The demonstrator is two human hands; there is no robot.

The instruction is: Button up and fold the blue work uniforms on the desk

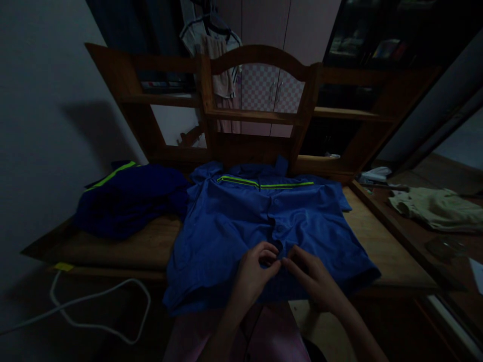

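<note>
A blue shirt (234, 221) with a yellow-green stripe across its chest lies spread on the wooden desk (392, 256), its collar toward the back. At the lower part of its front opening, my left hand (260, 264) pinches the edge of the cloth between thumb and fingers. My right hand (307, 271) is just beside it, fingertips pinched on the same front edge. The two hands nearly meet there. Whatever small part lies between the fingertips, such as a button, is too dark to make out.
A darker blue folded garment (132, 201) lies at the left of the desk. Behind rises a wooden shelf frame (260, 116). A white cable (101, 291) loops at the lower left. To the right are a pale cloth (437, 207) and a glass dish (445, 247).
</note>
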